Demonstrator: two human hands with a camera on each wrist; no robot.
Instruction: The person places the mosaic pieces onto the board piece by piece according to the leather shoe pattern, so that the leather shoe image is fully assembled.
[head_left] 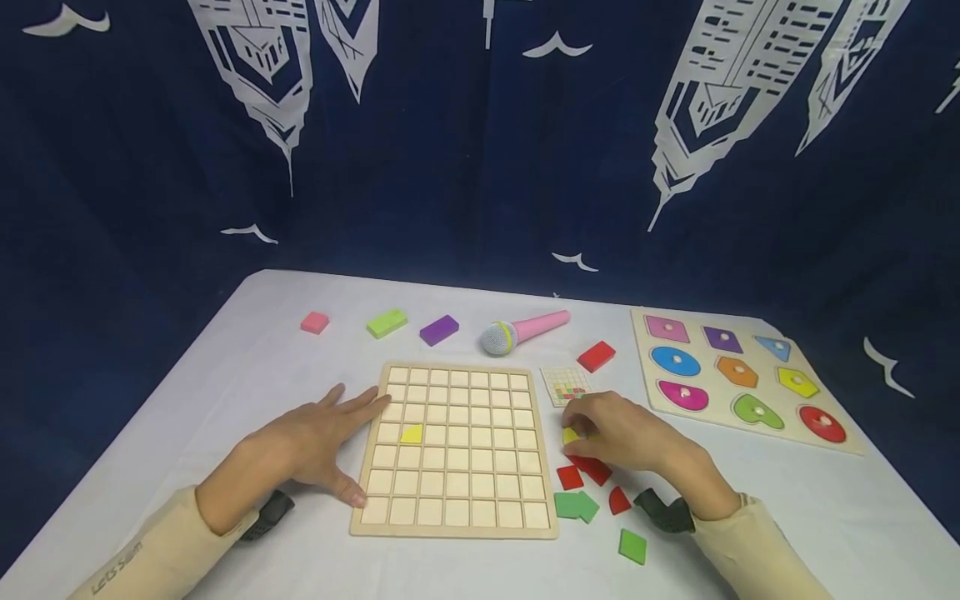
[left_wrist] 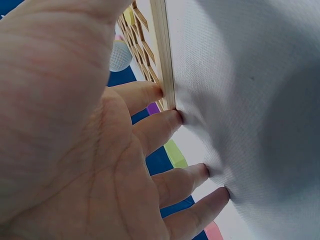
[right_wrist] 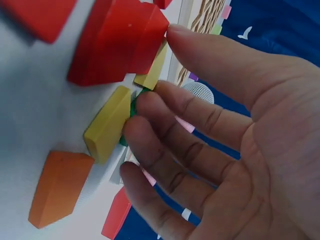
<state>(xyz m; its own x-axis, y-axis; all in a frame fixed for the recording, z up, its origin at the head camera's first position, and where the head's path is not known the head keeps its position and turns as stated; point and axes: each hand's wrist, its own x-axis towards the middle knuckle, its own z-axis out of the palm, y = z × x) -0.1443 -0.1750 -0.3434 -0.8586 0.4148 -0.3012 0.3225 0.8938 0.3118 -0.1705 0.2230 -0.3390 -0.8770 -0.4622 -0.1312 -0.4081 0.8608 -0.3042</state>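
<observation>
Wood grid [head_left: 453, 531]; L hand [head_left: 318, 435] at edge; gap to R hand [head_left: 618, 432]

From here, access to the grid board [head_left: 453, 531] is free from above and across its near edge. The left hand [head_left: 311, 437] obstructs the left rim, its fingers touching it. The right hand [head_left: 618, 429] blocks the middle of the right side; below it, the green pieces [head_left: 567, 506] lie just beside the rim, restricting passage. Beyond the far edge, a bare strip of worktop [head_left: 397, 350] stops at the purple block [head_left: 439, 331] and microphone [head_left: 528, 327]. Only a narrow gap separates the right wrist from the pegged puzzle board [head_left: 720, 406].
</observation>
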